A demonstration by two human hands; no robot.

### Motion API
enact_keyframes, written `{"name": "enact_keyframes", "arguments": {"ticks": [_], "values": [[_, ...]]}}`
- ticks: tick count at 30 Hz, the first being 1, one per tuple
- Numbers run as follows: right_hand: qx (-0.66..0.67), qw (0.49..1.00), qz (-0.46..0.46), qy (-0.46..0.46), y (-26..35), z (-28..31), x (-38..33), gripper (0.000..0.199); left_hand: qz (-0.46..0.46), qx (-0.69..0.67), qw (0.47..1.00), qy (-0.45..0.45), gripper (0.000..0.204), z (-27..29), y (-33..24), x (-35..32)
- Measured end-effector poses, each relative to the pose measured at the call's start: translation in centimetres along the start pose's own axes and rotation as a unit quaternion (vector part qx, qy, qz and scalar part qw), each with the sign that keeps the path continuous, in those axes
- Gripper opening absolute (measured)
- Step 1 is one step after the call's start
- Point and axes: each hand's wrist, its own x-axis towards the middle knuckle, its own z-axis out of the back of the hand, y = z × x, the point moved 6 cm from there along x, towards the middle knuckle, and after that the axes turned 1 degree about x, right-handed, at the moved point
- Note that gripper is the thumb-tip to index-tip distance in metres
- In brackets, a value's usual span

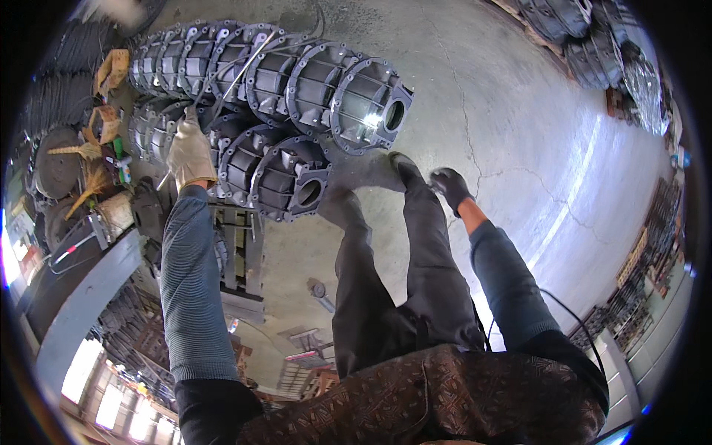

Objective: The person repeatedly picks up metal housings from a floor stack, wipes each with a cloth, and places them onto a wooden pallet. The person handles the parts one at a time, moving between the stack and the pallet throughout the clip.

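Note:
My left hand (pixel 190 152), in a pale work glove, is closed round a long thin rod (pixel 256 58). The rod slants across a double row of dark grey cast-metal housings (pixel 271 85), and its lower end shows just left of the glove. These ribbed, flanged housings lie on their sides, end to end. The nearest housing (pixel 293 178) of the lower row is right of my left hand. My right hand (pixel 450 187), in a dark glove, hangs beside my right leg, away from the housings. Its fingers are too dark to make out.
A cracked concrete floor (pixel 519 148) spreads to the right. More castings (pixel 593 52) stand at the upper right. At the left are yellow brackets (pixel 111 70), straw brushes (pixel 89 189) and stacked dark parts (pixel 55 96). A metal frame (pixel 241 252) stands below the housings; a cable trails over them.

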Motion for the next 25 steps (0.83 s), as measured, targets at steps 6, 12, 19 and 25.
{"name": "enact_keyframes", "arguments": {"ticks": [6,12,19,25], "values": [[-0.154,0.956,0.248,-0.031,7.7,-7.7,15.4,0.036,0.157,-0.085,0.974,0.140,0.043,-13.7,-0.6,-5.6],[0.241,0.965,0.020,-0.105,8.4,-11.3,25.1,0.050,0.064,-0.054,0.994,0.069,0.032,-21.6,-2.1,-8.1],[0.293,0.956,-0.025,0.019,8.2,-13.1,26.5,0.062,0.093,-0.159,0.982,-0.033,0.069,-15.9,0.9,-17.1],[0.311,0.943,-0.032,0.112,6.9,-14.3,19.2,0.067,0.312,-0.386,0.866,0.053,0.055,-12.9,8.7,-40.7]]}}
